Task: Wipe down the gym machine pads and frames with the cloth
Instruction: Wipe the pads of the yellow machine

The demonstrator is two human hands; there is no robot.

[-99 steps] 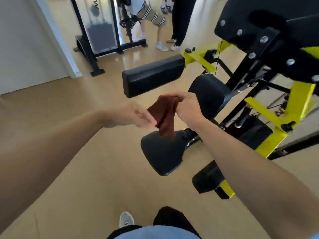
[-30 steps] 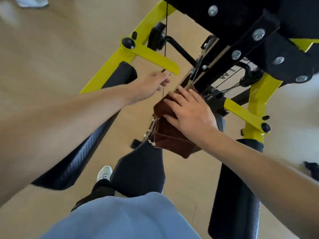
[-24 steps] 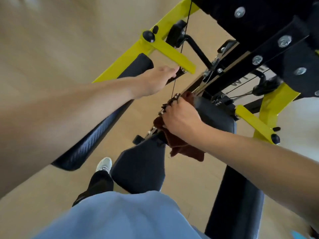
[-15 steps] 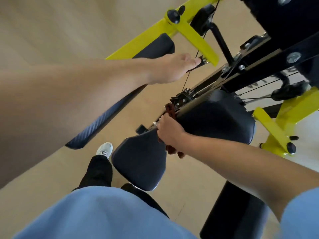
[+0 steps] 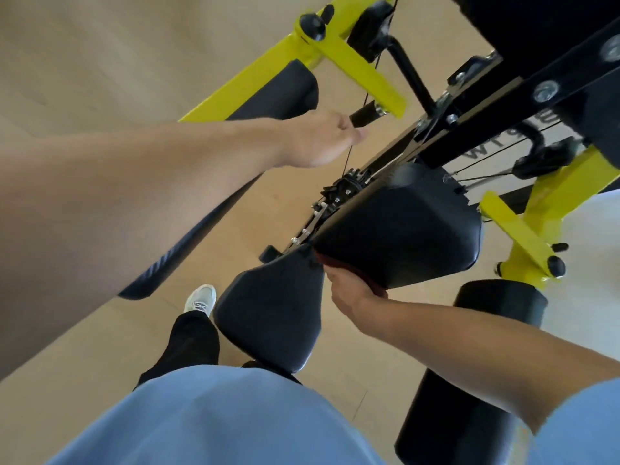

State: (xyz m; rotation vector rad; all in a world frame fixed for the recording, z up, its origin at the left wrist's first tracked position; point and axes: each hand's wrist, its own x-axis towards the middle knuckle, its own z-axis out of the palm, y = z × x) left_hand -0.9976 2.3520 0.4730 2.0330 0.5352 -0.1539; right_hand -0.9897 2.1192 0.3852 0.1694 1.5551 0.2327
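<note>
Lower now, the right hand [image 5: 352, 292] presses the mostly hidden cloth [image 5: 335, 263] under the seat pad [image 5: 402, 229]; left hand [image 5: 318, 139] grips a black handle [image 5: 364, 115]. Frame lettering unreadable.

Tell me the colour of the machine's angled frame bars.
Bright yellow frame bars, clearest in the head view.

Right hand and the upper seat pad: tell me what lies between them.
The dark red cloth, only an edge showing in the head view, sits between the right hand and the upper seat pad.
</note>
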